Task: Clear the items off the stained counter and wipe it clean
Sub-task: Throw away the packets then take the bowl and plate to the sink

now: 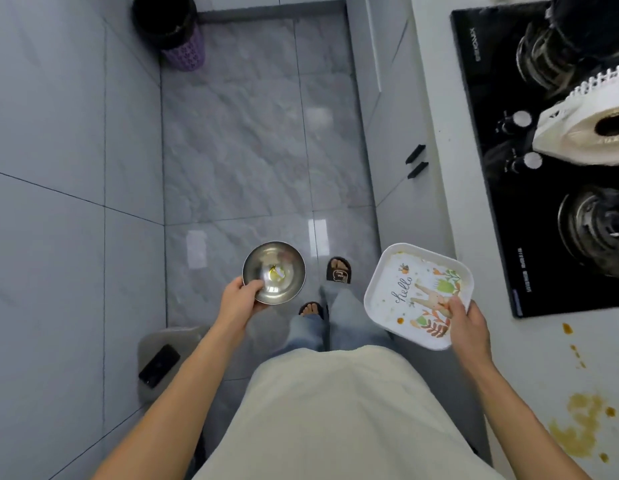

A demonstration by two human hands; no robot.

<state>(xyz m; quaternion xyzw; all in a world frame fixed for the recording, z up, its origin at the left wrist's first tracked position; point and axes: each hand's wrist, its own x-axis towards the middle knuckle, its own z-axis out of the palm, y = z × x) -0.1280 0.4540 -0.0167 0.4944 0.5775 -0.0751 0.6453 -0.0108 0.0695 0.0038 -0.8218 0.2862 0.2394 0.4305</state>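
Gripping the steel bowl (274,272) in my left hand (239,296) and the printed tray (417,295) in my right hand (469,323), I stand beside the stained desk (585,420). I should hold both level so the residue can't drip.

White counter (436,140) with black hob (502,168) and yellow-brown stains (578,424).

The left hand (240,296) grips the near rim of a round stainless-steel bowl (274,271) holding a little yellowish residue, above the grey marble-tiled floor (252,140). The right hand (469,323) pinches the near right corner of a square white plastic tray (417,294) printed with "hello" and leaves. To the right lies the white counter (529,358) with yellow-brown stains (578,427) near and a black glass gas hob (529,188) farther off.
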